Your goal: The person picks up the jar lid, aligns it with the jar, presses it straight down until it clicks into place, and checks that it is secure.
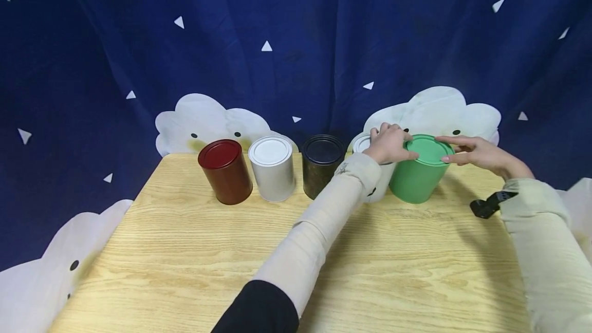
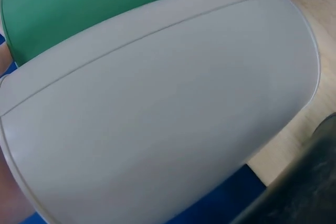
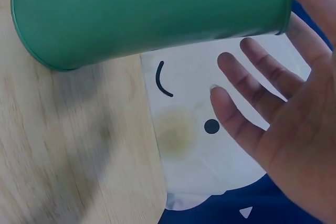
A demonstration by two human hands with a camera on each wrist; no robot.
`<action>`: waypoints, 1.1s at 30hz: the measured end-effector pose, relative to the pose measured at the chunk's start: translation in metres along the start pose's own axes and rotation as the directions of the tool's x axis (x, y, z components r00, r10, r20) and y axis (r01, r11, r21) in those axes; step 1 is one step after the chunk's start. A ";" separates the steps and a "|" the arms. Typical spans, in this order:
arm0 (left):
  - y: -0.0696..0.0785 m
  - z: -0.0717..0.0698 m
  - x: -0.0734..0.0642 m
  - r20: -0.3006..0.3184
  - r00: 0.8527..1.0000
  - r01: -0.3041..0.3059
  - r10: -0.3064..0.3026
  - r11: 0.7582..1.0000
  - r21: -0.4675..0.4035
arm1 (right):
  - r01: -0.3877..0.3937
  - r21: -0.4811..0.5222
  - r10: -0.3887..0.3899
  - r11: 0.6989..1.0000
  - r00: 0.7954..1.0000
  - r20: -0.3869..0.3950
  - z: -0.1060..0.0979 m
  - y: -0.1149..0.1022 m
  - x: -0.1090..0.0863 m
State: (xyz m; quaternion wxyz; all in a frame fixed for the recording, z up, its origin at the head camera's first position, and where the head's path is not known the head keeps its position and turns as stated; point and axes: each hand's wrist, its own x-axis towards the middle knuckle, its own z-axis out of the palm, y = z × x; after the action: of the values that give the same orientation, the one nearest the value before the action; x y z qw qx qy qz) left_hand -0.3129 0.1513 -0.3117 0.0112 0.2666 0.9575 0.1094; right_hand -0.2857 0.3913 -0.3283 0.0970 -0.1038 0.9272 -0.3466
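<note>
A green can (image 1: 418,176) stands upright near the back right of the table, between the two hands. My left hand (image 1: 390,144) reaches over the second white can (image 1: 380,181), its thumb at the green can's left rim. From the other side my right hand (image 1: 485,154) touches the right rim with thumb and index finger. In the right wrist view its other fingers (image 3: 254,85) spread loosely away from the green can. The second white can (image 2: 173,98) fills most of the left wrist view and hides part of the green one; the left hand is mostly out of frame there.
Left of the hands, a dark red can (image 1: 229,179), another white can (image 1: 274,176) and a black can (image 1: 319,176) stand in the same row. They are on a wooden table (image 1: 222,251) near its back edge. Behind hangs a blue curtain (image 1: 300,9) with clouds.
</note>
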 end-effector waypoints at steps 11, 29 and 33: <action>0.000 -0.001 0.000 0.020 1.000 -0.019 0.018 0.999 0.041 | -0.010 0.000 0.010 1.000 1.000 -0.003 0.002 0.002 0.000; -0.032 -0.029 -0.019 -0.322 0.918 -0.291 0.232 0.945 -0.148 | 0.146 -0.066 -0.160 0.987 0.910 -0.383 -0.004 -0.037 -0.008; -0.040 -0.032 -0.030 -0.365 0.894 -0.348 0.259 0.916 -0.201 | 0.164 -0.076 -0.180 0.984 0.894 -0.411 0.000 -0.048 -0.010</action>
State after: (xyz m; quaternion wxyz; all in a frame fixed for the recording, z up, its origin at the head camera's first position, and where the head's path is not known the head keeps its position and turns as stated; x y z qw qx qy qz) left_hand -0.3094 0.0961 -0.2896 -0.1322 0.3879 0.8688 0.2780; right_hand -0.2705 0.3586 -0.2958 -0.1357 -0.1111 0.9203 -0.3498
